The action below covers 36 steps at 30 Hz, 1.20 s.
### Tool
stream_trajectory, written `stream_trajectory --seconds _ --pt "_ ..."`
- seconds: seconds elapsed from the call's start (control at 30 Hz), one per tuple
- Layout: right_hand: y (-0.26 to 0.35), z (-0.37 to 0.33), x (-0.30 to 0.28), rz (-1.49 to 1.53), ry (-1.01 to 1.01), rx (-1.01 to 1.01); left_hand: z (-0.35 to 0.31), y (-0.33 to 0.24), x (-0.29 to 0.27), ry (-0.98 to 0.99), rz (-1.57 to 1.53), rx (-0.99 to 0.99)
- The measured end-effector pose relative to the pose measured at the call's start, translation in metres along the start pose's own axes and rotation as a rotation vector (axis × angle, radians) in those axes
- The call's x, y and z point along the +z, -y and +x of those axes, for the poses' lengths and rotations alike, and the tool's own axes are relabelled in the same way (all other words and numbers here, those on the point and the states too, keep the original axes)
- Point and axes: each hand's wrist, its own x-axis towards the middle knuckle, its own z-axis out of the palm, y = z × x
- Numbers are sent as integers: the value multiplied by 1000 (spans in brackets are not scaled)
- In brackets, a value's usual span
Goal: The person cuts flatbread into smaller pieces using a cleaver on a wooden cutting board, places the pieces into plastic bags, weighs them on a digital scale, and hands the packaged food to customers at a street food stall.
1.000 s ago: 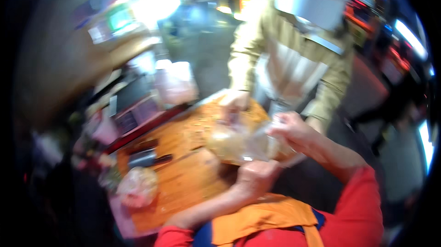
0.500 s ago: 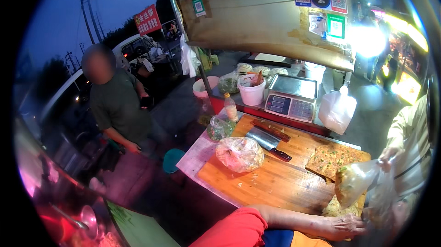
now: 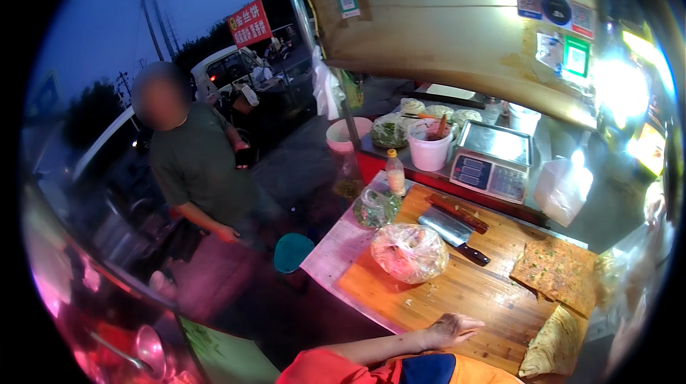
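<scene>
My left hand (image 3: 454, 330) reaches in from the lower edge over the wooden cutting board (image 3: 371, 295). Its fingers are stretched out and nothing is in them. To its right lies a folded piece of flatbread (image 3: 554, 345), and beyond that a browned, square flatbread (image 3: 554, 270) dotted with green bits. At the right rim another person's hand (image 3: 654, 202) is beside a clear plastic bag (image 3: 636, 255) with something yellowish in it. A blurred, skin-coloured shape lies below the bag; whose it is stays unclear. My right hand cannot be made out.
On the board are a cleaver (image 3: 461, 241), a dark wooden piece (image 3: 457, 212) and a tied bag of food (image 3: 411, 252). A bottle (image 3: 395, 173) and a bag of greens (image 3: 376, 207) stand behind. Farther back are a scale (image 3: 489, 173) and a white bucket (image 3: 430, 145). A person (image 3: 200, 162) stands left.
My left hand has drawn back left from the folded flatbread onto the board. The plastic bag has moved right, away from the flatbreads. The whole view has shifted.
</scene>
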Motion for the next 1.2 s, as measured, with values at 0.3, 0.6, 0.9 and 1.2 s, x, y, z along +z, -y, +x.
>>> stream_trajectory --seconds 0.3,0.6,0.9,1.2 --pt "153 -20 90 534 292 -276 -127 71 -72 -20 86 -319" --pt "273 -102 245 561 778 -436 -231 45 -141 -193 320 -604" --pt "337 -138 213 461 935 -191 -298 84 -202 -232 375 -651" --pt "333 -161 275 468 717 -144 -304 221 -294 68 332 -380"
